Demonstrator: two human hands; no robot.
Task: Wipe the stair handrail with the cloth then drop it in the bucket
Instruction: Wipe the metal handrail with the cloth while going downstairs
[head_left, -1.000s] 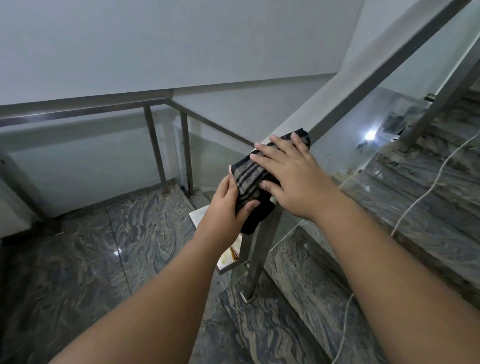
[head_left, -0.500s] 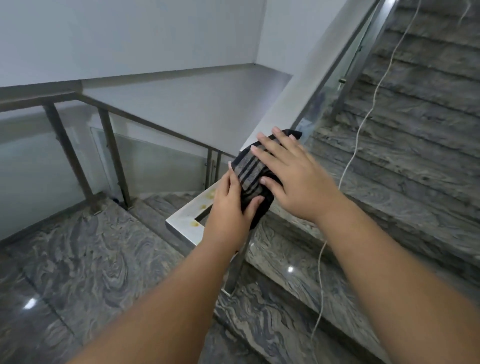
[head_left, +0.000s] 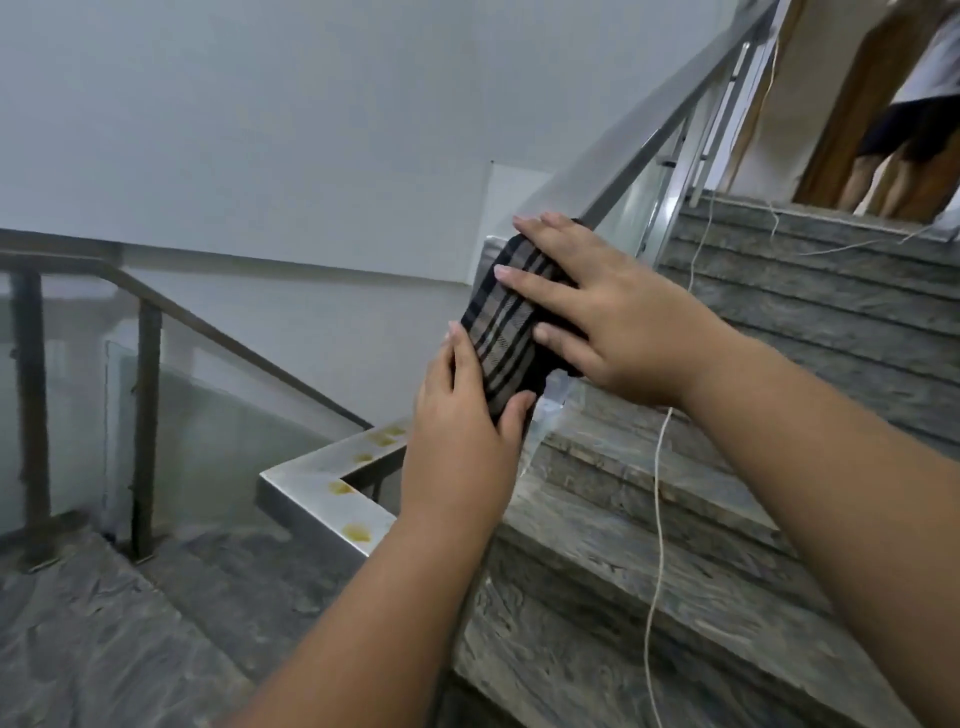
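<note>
Striped dark-and-tan cloth (head_left: 501, 332) — draped over the steel stair handrail (head_left: 649, 124), at its lower end. Left hand (head_left: 467, 421) pinches the cloth's lower edge; right hand (head_left: 602, 317) presses flat on top, fingers spread. Marble stairs (head_left: 675, 545) alongside.

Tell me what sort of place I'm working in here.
Most likely an indoor stairwell at a landing. Grey marble-patterned stone steps climb to the right, a brushed-metal handrail with glass panels follows them, and plain white walls enclose the turn.
</note>
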